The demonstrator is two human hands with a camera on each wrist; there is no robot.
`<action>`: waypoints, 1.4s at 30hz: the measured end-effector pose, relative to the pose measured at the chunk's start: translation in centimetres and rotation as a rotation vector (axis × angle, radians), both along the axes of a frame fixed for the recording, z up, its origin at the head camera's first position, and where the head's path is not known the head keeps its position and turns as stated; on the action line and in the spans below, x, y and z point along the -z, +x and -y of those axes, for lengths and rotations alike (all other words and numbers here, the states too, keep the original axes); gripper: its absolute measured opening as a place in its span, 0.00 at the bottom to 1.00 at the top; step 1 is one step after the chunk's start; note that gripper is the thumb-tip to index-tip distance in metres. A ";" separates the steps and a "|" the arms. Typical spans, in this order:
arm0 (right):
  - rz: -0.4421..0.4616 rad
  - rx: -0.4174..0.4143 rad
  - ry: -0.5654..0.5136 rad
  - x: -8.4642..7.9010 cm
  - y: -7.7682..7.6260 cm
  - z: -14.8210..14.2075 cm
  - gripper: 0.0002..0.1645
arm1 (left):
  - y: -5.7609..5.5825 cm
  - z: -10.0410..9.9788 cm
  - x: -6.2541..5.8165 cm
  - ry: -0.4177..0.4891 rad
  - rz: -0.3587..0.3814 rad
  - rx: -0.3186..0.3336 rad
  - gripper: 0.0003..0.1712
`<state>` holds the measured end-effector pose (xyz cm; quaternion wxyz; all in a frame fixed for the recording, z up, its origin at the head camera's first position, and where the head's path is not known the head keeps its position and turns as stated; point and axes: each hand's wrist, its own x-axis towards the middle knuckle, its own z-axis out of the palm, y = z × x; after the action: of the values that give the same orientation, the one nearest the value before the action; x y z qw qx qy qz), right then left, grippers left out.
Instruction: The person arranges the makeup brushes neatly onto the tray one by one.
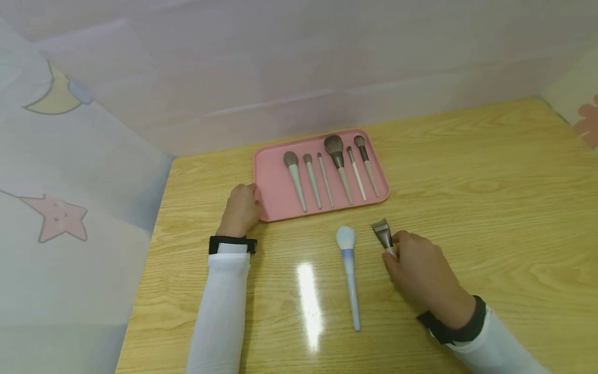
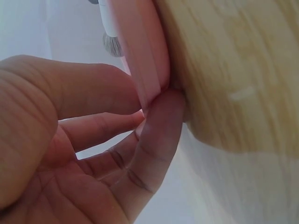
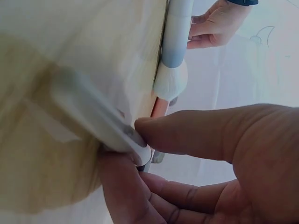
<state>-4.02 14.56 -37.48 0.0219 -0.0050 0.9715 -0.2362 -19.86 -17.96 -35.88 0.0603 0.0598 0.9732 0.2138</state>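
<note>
My left hand point(image 1: 240, 209) is at the left edge of a pink tray point(image 1: 271, 200); in the left wrist view, thumb and fingers pinch the tray's rim point(image 2: 140, 51). Several makeup brushes lie side by side in the tray, among them a large dark fluffy brush point(image 1: 334, 147). To the front right of the tray, my right hand point(image 1: 422, 267) pinches a flat-headed makeup brush point(image 1: 383, 235) by its pale handle point(image 3: 100, 114). Its flat grey bristles point toward the tray. Left of that hand, a white-and-blue makeup brush point(image 1: 350, 275) lies on the table, bristles toward the tray.
The wood-grain table point(image 1: 472, 202) meets a pale wall covering point(image 1: 289, 67) at the back. On the left stands another wall covering with a star point(image 1: 60, 217) and a moon point(image 1: 58, 93). A bright reflection shows on the tabletop in front of the tray.
</note>
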 end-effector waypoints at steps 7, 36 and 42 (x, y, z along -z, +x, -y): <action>0.019 -0.050 -0.008 0.1 -0.8 -0.7 0.20 | 0.0 -0.1 0.3 0.014 0.010 0.002 0.19; -0.038 -0.229 -0.069 -3.4 -8.5 3.8 0.10 | -0.4 0.2 0.0 0.013 0.006 -0.026 0.20; -0.009 -0.248 -0.136 -4.5 -10.9 6.1 0.11 | -0.5 0.0 0.2 0.029 0.014 -0.028 0.18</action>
<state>-14.90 8.45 -33.01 0.0464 -0.1275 0.9452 -0.2970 -20.35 -17.97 -36.04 0.0631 0.0455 0.9703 0.2291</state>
